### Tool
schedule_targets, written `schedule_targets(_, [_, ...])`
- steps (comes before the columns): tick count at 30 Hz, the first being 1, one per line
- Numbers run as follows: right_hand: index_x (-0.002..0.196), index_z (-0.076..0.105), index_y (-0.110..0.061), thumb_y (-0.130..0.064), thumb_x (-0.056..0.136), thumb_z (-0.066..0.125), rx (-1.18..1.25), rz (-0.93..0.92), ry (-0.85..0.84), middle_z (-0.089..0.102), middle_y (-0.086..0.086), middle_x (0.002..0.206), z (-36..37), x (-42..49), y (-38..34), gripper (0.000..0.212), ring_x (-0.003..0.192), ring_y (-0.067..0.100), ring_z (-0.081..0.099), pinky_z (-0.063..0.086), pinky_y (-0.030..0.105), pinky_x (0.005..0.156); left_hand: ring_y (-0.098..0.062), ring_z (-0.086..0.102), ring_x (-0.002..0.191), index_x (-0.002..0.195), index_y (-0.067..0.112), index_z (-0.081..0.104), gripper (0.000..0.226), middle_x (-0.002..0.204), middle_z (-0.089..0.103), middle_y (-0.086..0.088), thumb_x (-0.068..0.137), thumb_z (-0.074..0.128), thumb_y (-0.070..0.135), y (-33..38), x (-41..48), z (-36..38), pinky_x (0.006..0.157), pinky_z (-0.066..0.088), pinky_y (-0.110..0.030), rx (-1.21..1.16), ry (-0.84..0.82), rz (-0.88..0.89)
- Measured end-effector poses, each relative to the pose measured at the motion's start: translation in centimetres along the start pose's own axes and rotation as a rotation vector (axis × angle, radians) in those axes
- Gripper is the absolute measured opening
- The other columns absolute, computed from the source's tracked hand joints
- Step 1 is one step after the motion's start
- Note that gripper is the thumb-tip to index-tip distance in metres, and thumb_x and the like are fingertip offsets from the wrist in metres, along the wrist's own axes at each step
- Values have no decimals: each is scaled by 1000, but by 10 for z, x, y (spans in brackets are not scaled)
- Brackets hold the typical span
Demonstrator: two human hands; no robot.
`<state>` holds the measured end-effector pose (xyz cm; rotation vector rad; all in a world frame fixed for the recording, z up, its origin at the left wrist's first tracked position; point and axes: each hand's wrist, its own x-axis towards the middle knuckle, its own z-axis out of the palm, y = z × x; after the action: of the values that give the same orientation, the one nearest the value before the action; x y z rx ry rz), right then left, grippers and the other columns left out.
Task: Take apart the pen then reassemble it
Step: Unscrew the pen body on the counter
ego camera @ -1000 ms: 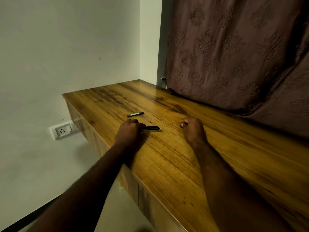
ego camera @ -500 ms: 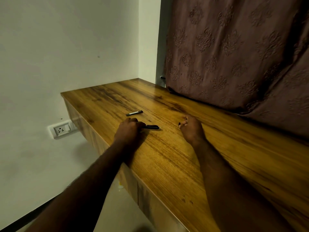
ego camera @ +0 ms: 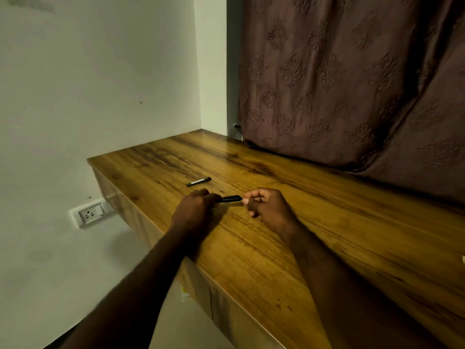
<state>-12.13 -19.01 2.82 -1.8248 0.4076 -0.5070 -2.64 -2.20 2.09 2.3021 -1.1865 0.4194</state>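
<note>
Left hand (ego camera: 197, 209) curls round the pen barrel (ego camera: 230, 198), bracing it low over the table (ego camera: 327, 235). Right hand (ego camera: 268, 207) pinches its tip end, probably to work the front section. A loose pen piece (ego camera: 198, 181) is parked just beyond, out of the way.

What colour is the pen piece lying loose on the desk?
The pen piece looks black with a pale band; head view.

A wooden desk (ego camera: 327, 235) ran from 11 o'clock to 5 o'clock in dim, warm light. A plain white wall (ego camera: 100, 84) filled 9 to 11 o'clock, with a socket (ego camera: 89, 214) at 8 o'clock. A patterned brown curtain (ego camera: 352, 84) hung at 1 to 3 o'clock.
</note>
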Motion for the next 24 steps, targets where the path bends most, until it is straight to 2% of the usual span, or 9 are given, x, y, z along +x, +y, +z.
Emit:
schedule_targets(4, [95, 64, 3, -1, 90, 61, 38, 21, -10, 60, 6, 67, 1, 2, 0, 7, 41, 3, 47, 35, 13, 36, -30, 63, 88, 112, 16, 69, 30, 96, 66, -12, 86, 64, 30, 2, 0, -1, 75, 51, -40, -10, -6, 14])
schedule_targets(10, [85, 64, -4, 1, 90, 59, 10, 0, -11, 61, 5, 67, 0, 5, 3, 8, 43, 4, 49, 35, 12, 37, -29, 64, 82, 106, 18, 70, 25, 88, 66, -10, 85, 65, 31, 2, 1, 2, 68, 48, -36, 6, 9, 23])
schedule_targets(13, [82, 64, -6, 0, 90, 59, 7, -1, 1, 61, 10, 67, -1, 6, 6, 11, 46, 10, 50, 36, 20, 37, -28, 64, 81, 105, 21, 69, 24, 86, 65, -8, 86, 63, 34, 0, 1, 4, 66, 49, -35, 4, 0, 10])
schedule_targets(16, [87, 64, -2, -1, 92, 57, 96, 42, 25, 59, 11, 65, -6, 8, 8, 8, 40, 8, 48, 35, 20, 35, -27, 63, 84, 110, 21, 67, 28, 91, 66, -8, 84, 64, 29, -4, 1, 5, 69, 51, -36, -6, 0, -19])
schedule_targets(19, [84, 63, -6, -5, 92, 58, 185, 79, 107, 58, 9, 63, -15, 10, 10, 10, 36, 10, 45, 34, 19, 36, -26, 63, 80, 109, 20, 68, 27, 91, 66, -7, 83, 65, 26, -8, 1, 5, 69, 54, -39, 5, 14, -29])
schedule_targets(21, [83, 66, -10, -7, 91, 60, 89, 46, 225, 62, 4, 69, -24, 12, 13, 10, 45, 9, 50, 38, 20, 43, -25, 63, 78, 104, 19, 70, 22, 88, 65, -7, 84, 65, 27, -9, 2, 7, 68, 54, -38, 10, 28, -31])
schedule_targets(24, [86, 74, -16, -14, 87, 66, -306, 5, 388, 71, -4, 84, -43, 16, 22, 9, 75, 10, 64, 48, 23, 70, -25, 62, 79, 99, 20, 72, 19, 87, 64, -7, 85, 65, 30, -11, 2, 9, 70, 53, -36, 42, 38, -27])
